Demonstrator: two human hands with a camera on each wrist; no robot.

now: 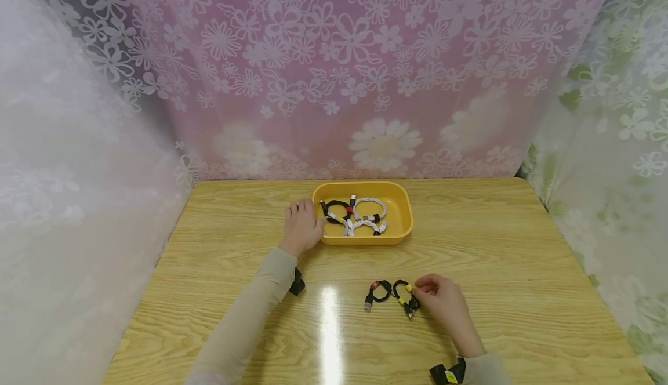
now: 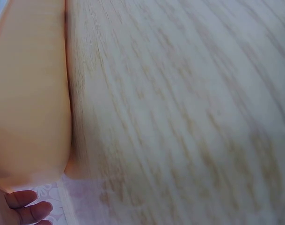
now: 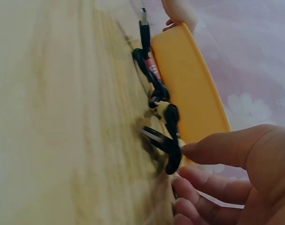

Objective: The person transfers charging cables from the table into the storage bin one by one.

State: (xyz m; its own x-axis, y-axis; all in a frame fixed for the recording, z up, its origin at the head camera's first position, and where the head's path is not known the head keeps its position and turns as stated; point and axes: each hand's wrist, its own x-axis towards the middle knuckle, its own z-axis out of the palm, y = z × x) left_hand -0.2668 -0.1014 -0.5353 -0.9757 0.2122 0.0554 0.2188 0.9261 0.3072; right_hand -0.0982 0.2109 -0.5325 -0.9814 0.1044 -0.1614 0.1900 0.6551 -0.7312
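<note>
My left hand (image 1: 302, 226) rests against the left end of a yellow plastic box (image 1: 403, 238), its fingers along the outside. In the left wrist view, its fingertips (image 2: 35, 212) show past the box wall. Inside the box lie several coiled charging cables, white ones (image 1: 385, 203) and a black one (image 1: 334, 204). With thumb and fingertips, my right hand (image 1: 443, 304) pinches a coiled black USB cable with yellow ties (image 1: 395, 292) at its right edge. To its left lies another black USB cable, with a red tie (image 1: 385, 298).
The wooden table (image 1: 496, 246) carries the box near its far edge, the two black cables nearer to me. A pink floral curtain (image 1: 334, 83) hangs behind it, with pale curtains at both sides. A black wrist camera (image 1: 447, 372) sits on the right wrist.
</note>
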